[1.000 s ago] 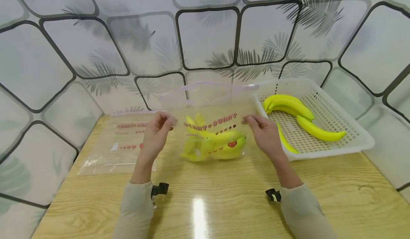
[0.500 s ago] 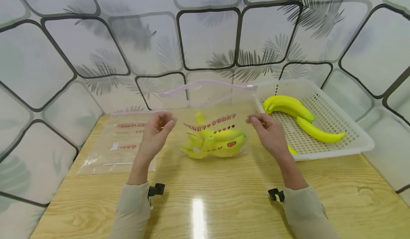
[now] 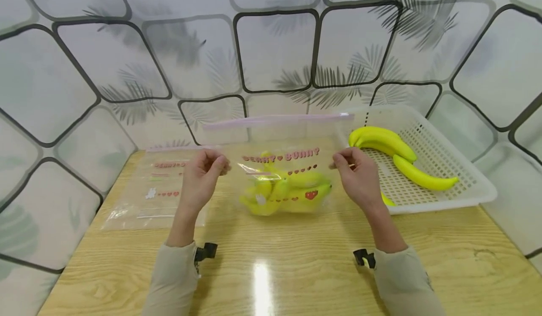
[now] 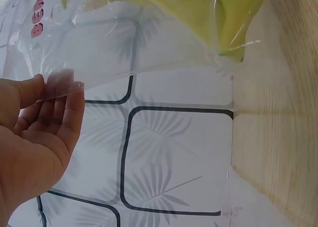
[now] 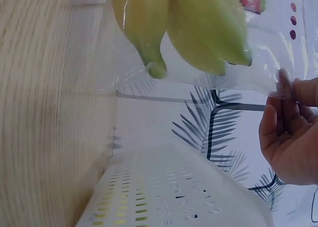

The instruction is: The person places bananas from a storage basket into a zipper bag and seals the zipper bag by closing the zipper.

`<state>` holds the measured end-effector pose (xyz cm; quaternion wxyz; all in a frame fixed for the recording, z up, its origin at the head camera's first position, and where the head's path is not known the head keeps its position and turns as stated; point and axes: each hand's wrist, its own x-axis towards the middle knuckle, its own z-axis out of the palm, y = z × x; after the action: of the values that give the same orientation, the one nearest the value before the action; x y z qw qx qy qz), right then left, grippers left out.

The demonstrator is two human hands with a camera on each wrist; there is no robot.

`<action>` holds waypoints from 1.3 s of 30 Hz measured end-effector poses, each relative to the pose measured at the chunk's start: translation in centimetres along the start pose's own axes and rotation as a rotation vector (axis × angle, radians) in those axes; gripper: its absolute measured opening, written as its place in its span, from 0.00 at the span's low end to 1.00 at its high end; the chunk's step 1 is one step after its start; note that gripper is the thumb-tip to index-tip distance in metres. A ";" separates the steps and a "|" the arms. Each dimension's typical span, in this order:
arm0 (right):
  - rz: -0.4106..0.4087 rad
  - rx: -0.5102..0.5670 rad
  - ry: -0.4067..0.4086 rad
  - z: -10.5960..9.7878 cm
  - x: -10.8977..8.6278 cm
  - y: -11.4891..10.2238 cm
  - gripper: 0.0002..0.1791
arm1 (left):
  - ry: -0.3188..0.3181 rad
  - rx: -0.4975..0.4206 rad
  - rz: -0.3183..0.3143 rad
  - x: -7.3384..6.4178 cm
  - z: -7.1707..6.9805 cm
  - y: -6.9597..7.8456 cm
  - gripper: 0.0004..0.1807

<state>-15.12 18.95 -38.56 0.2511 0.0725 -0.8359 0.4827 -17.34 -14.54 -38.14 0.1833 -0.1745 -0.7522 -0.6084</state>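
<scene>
Left hand [image 3: 201, 177] and right hand [image 3: 359, 177] pinch a clear bag [image 3: 292, 142] upright between them.

They sit well apart, clamped on its edges at nine and three o'clock, its pink strip [image 3: 279, 120] at twelve, its bananas [image 3: 302, 179] sagging toward six. A second bag [image 3: 165, 208] lies at nine o'clock; a white basket [image 3: 449, 203] stands at three. That grip looks slight from here: should either pinch loosen, the fruit's weight could drag the bag free. Whether the strip is sealed, I can't tell. The left wrist view shows plainly how that edge is pinched, unclear from the head; the right wrist view gives the basket's outer wall, the head view the other bananas [image 3: 383, 142] inside.
</scene>
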 end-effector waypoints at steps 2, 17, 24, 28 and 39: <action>0.019 0.019 -0.011 0.0 0.1 0.0 0.10 | -0.014 0.002 -0.006 0.0 0.0 0.2 0.07; 0.009 -0.028 -0.153 -1.0 -0.4 0.2 0.10 | -0.120 0.109 0.006 -0.1 -0.5 -0.2 0.10; 0.054 0.095 -0.172 -1.1 -0.4 -0.7 0.14 | -0.069 0.170 -0.027 -0.2 -0.7 0.4 0.07; 0.119 0.134 -0.123 -1.1 -0.3 -0.9 0.12 | -0.008 0.089 -0.082 -0.2 -1.0 0.7 0.06; 0.051 0.191 -0.111 -1.4 -0.6 -2.3 0.14 | -0.127 0.035 -0.050 -0.6 -1.9 2.0 0.10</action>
<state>-13.32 18.88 -36.51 0.1841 0.1015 -0.8001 0.5618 -15.68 -16.01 -36.37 0.1229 -0.1905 -0.7771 -0.5872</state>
